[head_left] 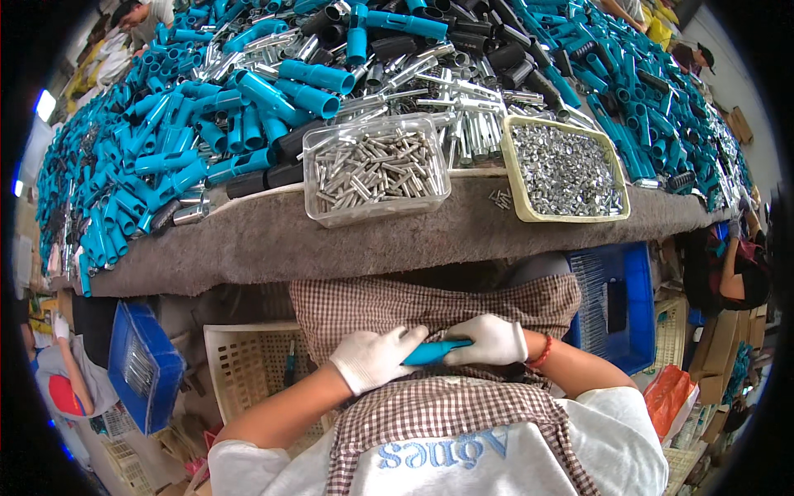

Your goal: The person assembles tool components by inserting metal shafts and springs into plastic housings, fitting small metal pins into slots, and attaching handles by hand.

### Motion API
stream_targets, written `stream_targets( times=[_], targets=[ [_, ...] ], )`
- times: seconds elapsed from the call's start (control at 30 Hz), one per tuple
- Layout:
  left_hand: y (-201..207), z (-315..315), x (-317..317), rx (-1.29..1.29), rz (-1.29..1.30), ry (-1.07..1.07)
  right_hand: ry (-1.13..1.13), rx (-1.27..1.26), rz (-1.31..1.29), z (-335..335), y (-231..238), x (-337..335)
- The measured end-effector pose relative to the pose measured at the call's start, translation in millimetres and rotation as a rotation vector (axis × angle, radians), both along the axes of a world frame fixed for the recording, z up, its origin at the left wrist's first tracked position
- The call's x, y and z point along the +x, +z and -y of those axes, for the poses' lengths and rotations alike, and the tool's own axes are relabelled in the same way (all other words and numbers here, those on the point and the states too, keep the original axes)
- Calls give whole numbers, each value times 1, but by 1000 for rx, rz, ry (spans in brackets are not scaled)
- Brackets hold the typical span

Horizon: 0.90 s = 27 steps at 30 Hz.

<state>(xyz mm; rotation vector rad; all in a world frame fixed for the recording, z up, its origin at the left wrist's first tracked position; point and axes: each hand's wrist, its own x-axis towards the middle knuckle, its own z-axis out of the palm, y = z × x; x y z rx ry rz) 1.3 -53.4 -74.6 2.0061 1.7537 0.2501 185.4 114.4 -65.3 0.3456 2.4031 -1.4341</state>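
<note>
Over my lap and its checked apron [430, 405], I hold 1 blue tube [428, 353] crosswise, roughly from 9 to 3 o'clock. My left hand [372, 357] is clamped on its 9 o'clock end and my right hand [490, 340] on its 3 o'clock end, probably because a grip at each end keeps it steady; how my fingertips meet underneath, I cannot tell. Beyond my hands, at the near edge of the bench [265, 244], stand 2 tubs: a clear tub [382, 214] of metal pins [380, 169] towards 11 o'clock and a cream tub [571, 218] of small metal pieces [566, 169] towards 1 o'clock, likely set there for easy reach. More blue tubes [273, 95] lie heaped towards 10 o'clock, perhaps kept back to leave the tubs room
</note>
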Motion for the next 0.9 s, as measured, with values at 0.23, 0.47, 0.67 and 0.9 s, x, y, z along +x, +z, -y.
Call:
stream_targets(
  times=[0.23,0.47,0.67,0.9],
  targets=[
    [8,-18,0,193,-8,-37,-81,-90,-4,-12,1,6],
    [39,-41,7,-7,387,183,-287,682,-608,-58,107,8],
    [34,-36,23,9,846,572,-344,1178,-595,-118,134,3],
    [25,-24,25,80,802,571,-237,1101,-361,-132,147,5]
  ],
)
